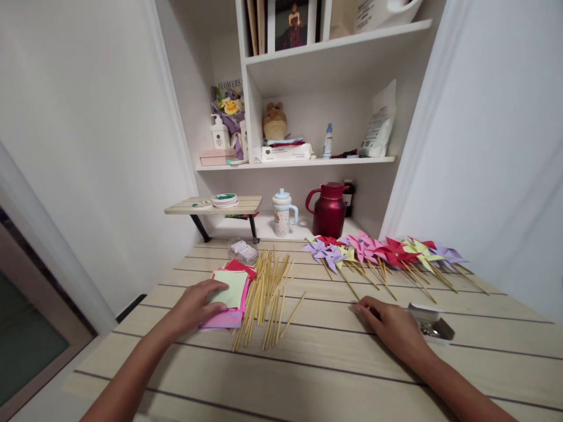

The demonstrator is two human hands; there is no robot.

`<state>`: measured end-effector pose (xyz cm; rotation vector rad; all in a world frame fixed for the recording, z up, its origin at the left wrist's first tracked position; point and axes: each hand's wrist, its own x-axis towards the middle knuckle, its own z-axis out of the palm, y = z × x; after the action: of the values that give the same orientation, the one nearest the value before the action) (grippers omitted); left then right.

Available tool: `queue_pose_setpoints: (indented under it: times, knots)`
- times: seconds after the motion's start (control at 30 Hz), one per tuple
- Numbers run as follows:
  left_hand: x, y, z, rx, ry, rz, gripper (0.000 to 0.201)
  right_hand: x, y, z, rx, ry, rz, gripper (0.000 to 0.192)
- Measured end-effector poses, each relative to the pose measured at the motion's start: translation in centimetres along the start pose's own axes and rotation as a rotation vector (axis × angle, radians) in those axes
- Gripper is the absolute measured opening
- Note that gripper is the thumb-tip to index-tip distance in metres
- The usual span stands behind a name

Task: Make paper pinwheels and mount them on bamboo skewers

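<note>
While the left hand [196, 305] lies flat and unclenched on the stack of coloured square paper sheets [231, 293], fingertips pressing the pale green top sheet as if to steady or slide it, the right hand [393, 328] rests palm down on the pale wood-grain worktop [308, 375] with fingers loosely spread, gripping nothing. The paper stack sits at about ten o'clock from the middle of the worktop, pink and red sheets fanning out beneath the green one.

Just at three o'clock of the stack, touching its edge, lies a loose heap of thin bamboo sticks [266, 296], kept within easy reach of both hands. At three o'clock of the right hand, just beside it, sits a small metal tool with a white part [428, 322]; what it is I cannot tell.

Further out, toward one o'clock, a row of finished paper pinwheels on sticks [387, 255] in purple, pink, red and yellow lies apart from the raw materials. Behind them at twelve o'clock stand a dark red jug [329, 209] and a small lidded cup [282, 213]. On the white shelf [299, 163] above, a purple bouquet wrapper [229, 102] reads "FLOWERS"; other labels are too small to read.
</note>
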<state>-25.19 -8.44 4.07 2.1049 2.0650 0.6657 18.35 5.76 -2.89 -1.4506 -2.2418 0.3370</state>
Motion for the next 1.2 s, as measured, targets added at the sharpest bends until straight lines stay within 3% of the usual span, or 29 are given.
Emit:
queue_pose_setpoints:
  times: [0.4,0.6,0.87,1.0,1.2]
  knots:
    - [0.3,0.0,0.1,0.102,0.014,0.006,0.032,0.0,0.0,0.0,0.048,-0.033,-0.041,0.039]
    - [0.1,0.2,0.6,0.123,-0.021,0.044,0.047,-0.1,0.0,-0.1,0.080,-0.036,-0.042,0.041]
    - [0.4,0.3,0.3,0.061,-0.008,0.045,0.028,0.0,-0.2,-0.2,0.058,-0.055,-0.048,0.039]
    - [0.7,0.8,0.3,0.059,0.099,0.057,0.023,0.0,0.0,0.0,0.027,-0.056,-0.042,0.037]
    - [1.0,1.6,-1.5,0.181,0.422,0.007,0.021,0.2,-0.3,0.2,0.080,-0.019,-0.110,0.037]
